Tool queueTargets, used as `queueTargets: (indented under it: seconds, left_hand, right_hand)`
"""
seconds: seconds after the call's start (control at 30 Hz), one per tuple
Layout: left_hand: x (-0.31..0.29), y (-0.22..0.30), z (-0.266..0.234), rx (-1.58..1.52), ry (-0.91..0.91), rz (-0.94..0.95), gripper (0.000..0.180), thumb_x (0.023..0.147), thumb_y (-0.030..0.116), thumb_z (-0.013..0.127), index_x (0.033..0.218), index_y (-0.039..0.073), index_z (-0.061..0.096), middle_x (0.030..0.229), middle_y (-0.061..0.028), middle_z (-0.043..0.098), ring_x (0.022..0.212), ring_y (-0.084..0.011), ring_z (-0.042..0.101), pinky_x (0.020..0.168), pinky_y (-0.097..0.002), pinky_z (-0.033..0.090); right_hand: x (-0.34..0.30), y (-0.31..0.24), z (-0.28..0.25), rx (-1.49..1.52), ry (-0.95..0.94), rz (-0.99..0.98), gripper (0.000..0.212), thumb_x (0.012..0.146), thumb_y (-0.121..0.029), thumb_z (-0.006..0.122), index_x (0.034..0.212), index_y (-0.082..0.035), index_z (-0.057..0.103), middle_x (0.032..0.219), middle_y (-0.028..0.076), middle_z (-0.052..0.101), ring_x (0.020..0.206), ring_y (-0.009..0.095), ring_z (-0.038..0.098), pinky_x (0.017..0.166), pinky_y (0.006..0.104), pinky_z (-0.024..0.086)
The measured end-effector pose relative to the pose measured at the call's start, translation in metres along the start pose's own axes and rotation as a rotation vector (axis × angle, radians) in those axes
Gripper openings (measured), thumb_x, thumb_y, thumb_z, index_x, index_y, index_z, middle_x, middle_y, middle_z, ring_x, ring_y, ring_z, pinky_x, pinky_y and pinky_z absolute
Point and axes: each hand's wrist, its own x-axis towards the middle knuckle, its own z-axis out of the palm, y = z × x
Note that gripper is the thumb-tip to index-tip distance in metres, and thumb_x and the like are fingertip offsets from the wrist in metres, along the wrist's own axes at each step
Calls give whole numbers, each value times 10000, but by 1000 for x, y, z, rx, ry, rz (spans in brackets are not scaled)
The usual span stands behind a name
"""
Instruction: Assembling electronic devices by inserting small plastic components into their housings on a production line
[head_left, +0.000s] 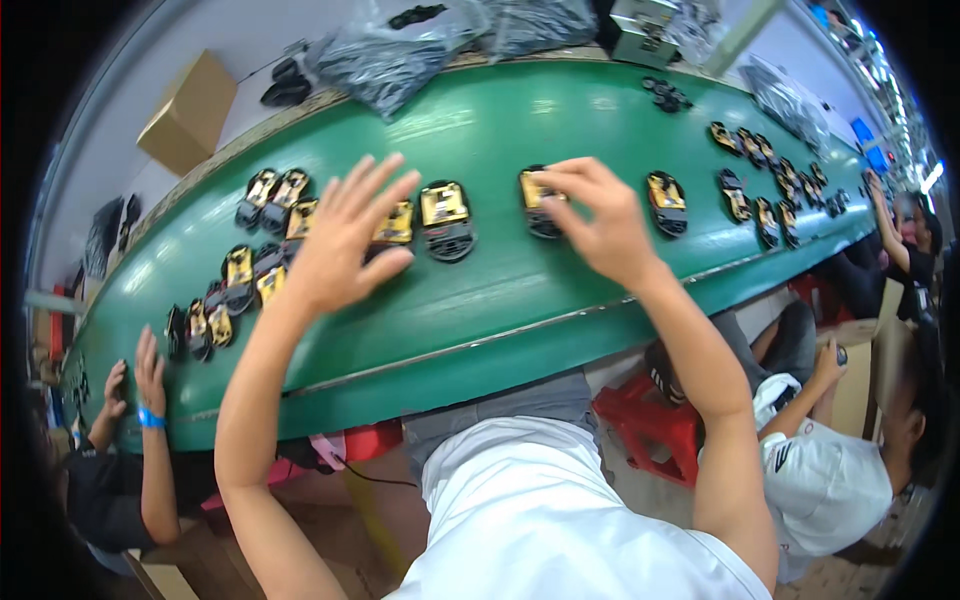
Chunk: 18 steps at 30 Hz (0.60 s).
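Mouse bases (447, 220) along belt (500, 300), box (187, 112) behind left, bags (385, 60) behind

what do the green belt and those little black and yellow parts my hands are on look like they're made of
The green belt looks like smooth rubber or vinyl with a slight sheen, since soft highlights show along it. The part under the right hand, part, looks like moulded black plastic with a glossy yellow face, perhaps a sticker. The left hand hovers spread above similar parts; the material is unsure.

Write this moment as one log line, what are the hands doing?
left hand: open, over parts | right hand: pinching black-and-yellow part | surface: green belt
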Motion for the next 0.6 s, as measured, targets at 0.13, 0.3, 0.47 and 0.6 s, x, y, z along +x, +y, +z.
queueTargets:
  seconds: [0.13, 0.3, 0.47, 0.6]
  left_hand:
    - [-34, -104, -28, 220, -39, -422, 559, 1029, 462, 479, 1555, 284, 415, 1662, -67, 296, 1545, -368, 204, 1223, -607, 151]
    - [-87, -198, -8, -31, 6, -505, 585, 1006, 526, 529, 1548, 338, 412, 1613, -147, 365, 1499, -397, 294, 1145, -665, 293]
    - [-101, -183, 0, 19, 8, -619, 588, 996, 514, 546, 1546, 359, 407, 1608, -148, 362, 1488, -375, 325, 1121, -686, 308]
    - [-97, -148, -25, 170, 47, -642, 515, 1000, 338, 599, 1486, 197, 504, 1544, -224, 426, 1421, -399, 415, 1168, -450, 353]
  right_hand:
    - [-2, 17, -21, -91, -26, 22, 253, 909, -73, 683, 1157, -39, 718, 1095, 151, 683, 1011, 313, 673, 892, 370, 522]
    - [-5, 21, -10, -26, -106, 50, 254, 910, -58, 681, 1161, -28, 710, 1085, 137, 680, 988, 271, 663, 890, 339, 512]
    - [-2, 24, -5, -10, -121, 52, 286, 907, -31, 687, 1194, -20, 698, 1105, 126, 676, 974, 219, 662, 881, 304, 518]
    - [-3, 38, -16, 228, -7, 221, 312, 922, 9, 681, 1234, 18, 666, 1180, 99, 658, 1056, 164, 665, 915, 278, 532]
